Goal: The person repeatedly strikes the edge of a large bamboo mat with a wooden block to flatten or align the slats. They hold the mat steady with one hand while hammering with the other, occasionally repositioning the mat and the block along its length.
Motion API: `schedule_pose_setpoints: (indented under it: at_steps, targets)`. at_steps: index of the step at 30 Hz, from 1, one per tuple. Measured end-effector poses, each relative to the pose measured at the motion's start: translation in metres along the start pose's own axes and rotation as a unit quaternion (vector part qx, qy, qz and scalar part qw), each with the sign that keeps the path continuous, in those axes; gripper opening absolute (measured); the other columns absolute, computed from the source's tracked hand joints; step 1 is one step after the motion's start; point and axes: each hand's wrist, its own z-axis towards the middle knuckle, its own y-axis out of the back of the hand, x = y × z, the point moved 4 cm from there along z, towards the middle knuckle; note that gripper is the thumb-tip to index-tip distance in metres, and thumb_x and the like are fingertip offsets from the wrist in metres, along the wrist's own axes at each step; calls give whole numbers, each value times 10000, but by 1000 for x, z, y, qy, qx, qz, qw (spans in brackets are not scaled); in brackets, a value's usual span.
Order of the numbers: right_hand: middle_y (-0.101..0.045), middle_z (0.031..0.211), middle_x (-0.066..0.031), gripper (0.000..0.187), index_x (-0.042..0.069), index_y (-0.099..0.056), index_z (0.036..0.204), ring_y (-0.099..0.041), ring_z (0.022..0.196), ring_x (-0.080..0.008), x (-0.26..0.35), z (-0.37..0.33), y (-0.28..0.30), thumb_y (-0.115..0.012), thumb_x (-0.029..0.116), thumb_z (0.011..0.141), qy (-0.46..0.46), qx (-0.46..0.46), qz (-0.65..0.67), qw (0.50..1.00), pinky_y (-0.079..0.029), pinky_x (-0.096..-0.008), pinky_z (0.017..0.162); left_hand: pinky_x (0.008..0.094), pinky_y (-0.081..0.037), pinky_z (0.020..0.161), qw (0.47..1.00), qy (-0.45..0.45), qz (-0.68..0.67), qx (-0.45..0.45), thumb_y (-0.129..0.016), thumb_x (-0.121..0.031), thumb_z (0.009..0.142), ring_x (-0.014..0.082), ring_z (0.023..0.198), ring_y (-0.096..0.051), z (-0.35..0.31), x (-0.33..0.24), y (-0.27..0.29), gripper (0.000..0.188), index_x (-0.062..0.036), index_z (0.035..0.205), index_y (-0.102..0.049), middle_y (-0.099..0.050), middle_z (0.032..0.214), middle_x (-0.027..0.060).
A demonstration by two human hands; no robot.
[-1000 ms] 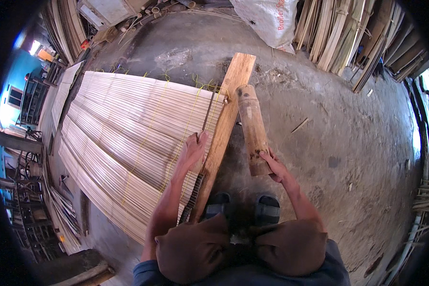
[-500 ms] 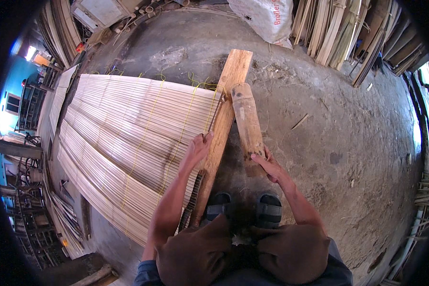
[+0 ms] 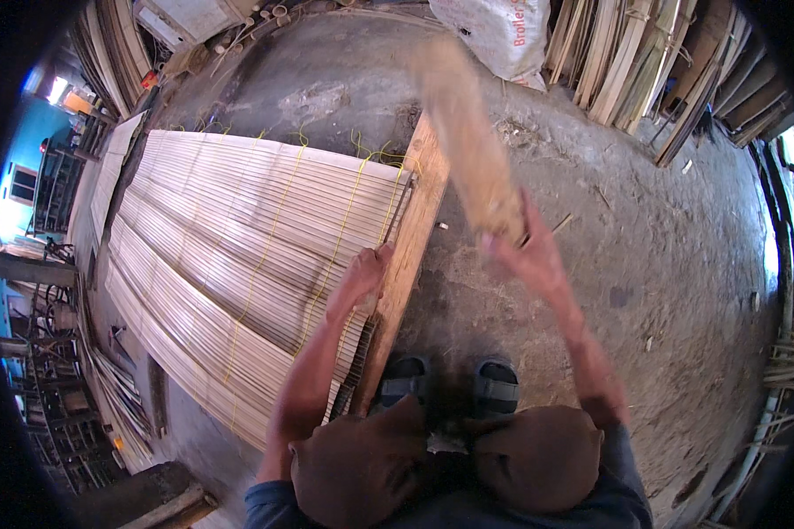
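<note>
A wide mat of thin pale slats [image 3: 229,203], tied with yellow cords, lies to my left with its right edge along a long wooden plank [image 3: 415,216]. My left hand [image 3: 362,275] is closed at that edge, its fingers curled beside the plank; the grip is partly hidden. Up off the floor, my right hand [image 3: 531,247] grips the near end of a thick, short bamboo piece [image 3: 468,132]. Motion blurs the bamboo, and its far end points away from me over the plank's far end.
A white printed sack [image 3: 503,35] stands at the far side. Bundles of slats [image 3: 609,62] lean at the far right. My sandalled feet [image 3: 496,386] are on the concrete floor just right of the plank. A dark wooden rack [image 3: 53,379] stands at the left.
My right hand has lifted the bamboo piece off the plank, swinging it up and away from me. My left hand stays at the mat's edge.
</note>
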Motion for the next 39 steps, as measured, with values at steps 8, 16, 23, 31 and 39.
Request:
schedule_pose_setpoints:
  at_steps: [8, 16, 23, 31, 39]
  targets:
    - [-563, 1298, -147, 927, 35, -289, 1509, -599, 1132, -243, 160, 81, 50, -843, 280, 808, 362, -246, 131, 889, -542, -374, 904, 533, -505, 909, 986, 14, 3, 168, -337, -487, 1077, 481, 1078, -627, 2, -15, 17, 544, -50, 1326, -544, -613, 1161, 333]
    - [-494, 1492, -206, 1001, 83, -152, 1618, -521, 1336, -352, -118, 33, -31, -752, 416, 889, -65, 97, -89, 989, -405, -449, 1120, 505, -544, 835, 976, 138, -51, 158, -338, -489, 1077, 445, 1077, -647, 28, 10, -6, 533, -32, 1215, -574, -605, 1133, 368]
    - [-468, 1507, -147, 928, 165, -110, 1636, -523, 1310, -267, -99, 15, -8, -689, 391, 947, -164, 97, 175, 966, -448, -399, 1077, 448, -570, 685, 989, -22, 84, 121, -469, -528, 1022, 437, 828, -688, 25, -8, -24, 615, 54, 1213, -524, -663, 914, 286]
    - [-410, 1537, -130, 919, 171, -119, 1628, -467, 1362, -284, -135, -80, -32, -696, 357, 938, -291, 72, 385, 873, -461, -415, 1064, 351, -545, 554, 916, 172, -285, 223, -465, -572, 1018, 200, 620, -644, 18, -46, 68, 674, 89, 1077, -580, -624, 795, 132]
    - [-596, 1350, -206, 831, 110, -300, 1572, -588, 1250, -307, -144, -89, -13, -725, 368, 906, -235, 18, 15, 972, -506, -433, 999, 448, -514, 807, 942, 208, -239, 108, -474, -587, 998, 322, 857, -672, -12, -36, 5, 699, 96, 1039, -617, -677, 910, 245]
